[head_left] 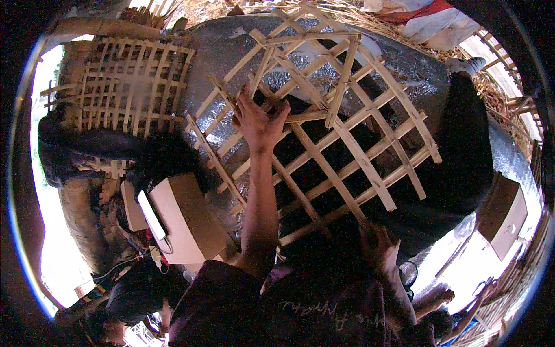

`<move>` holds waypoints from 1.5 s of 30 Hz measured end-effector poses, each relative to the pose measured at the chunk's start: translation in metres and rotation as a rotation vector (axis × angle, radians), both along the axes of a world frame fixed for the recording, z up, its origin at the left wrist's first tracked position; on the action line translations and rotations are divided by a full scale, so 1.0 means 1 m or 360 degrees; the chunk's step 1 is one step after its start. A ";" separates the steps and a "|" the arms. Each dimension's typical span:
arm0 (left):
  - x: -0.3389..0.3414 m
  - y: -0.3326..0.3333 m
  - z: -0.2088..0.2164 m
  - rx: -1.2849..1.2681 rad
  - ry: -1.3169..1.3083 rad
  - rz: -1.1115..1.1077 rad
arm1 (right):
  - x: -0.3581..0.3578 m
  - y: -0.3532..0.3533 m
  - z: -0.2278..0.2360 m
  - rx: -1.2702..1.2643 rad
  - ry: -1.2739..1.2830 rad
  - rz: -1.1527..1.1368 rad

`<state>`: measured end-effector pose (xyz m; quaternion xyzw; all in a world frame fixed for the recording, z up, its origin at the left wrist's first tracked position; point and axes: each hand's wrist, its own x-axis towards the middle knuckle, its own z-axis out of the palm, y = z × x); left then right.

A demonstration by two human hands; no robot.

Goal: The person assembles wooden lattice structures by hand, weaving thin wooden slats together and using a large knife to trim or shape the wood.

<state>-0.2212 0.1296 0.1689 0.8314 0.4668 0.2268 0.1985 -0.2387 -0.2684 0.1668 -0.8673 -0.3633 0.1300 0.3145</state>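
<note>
A woven lattice of split bamboo strips [315, 151] lies tilted across my lap, its strips crossing to form open squares. Several strips near its far side stand bent into a raised, angular shape. My left hand [260, 118] is closed on a strip in the lattice's left middle, fingers curled and thumb toward the raised part. Low on the near right edge, my right hand [381, 246] grips the end of a long diagonal strip; its fingers are partly in shadow.
Silvery plastic sheeting [219, 58] covers the ground beneath the lattice. Another woven bamboo panel [130, 81] stands at the left, near a cardboard box [188, 217] and a white device [151, 214]. Straw [381, 14] lies at the far side. A second box [503, 217] is at the right.
</note>
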 end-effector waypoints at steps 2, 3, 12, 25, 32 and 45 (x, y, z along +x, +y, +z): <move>-0.004 0.004 0.000 0.0038 0.0119 -0.0006 | -0.001 0.001 -0.003 0.0007 -0.0067 -0.0003; -0.006 0.004 0.004 0.0047 0.0130 0.0011 | 0.000 0.004 0.001 0.0017 -0.0056 0.0014; -0.012 0.007 0.001 -0.0156 -0.0312 -0.0121 | -0.007 -0.001 0.054 -0.0057 0.0545 -0.0470; -0.003 0.002 0.014 -0.0147 0.0148 -0.0091 | 0.000 0.003 0.031 0.0065 0.0789 -0.0287; -0.010 0.003 0.000 0.0031 0.0251 -0.0126 | -0.001 0.004 0.035 0.0008 0.0781 -0.0279; -0.010 0.003 -0.003 0.0122 0.0227 -0.0049 | -0.004 0.015 0.037 0.0112 0.0906 -0.0362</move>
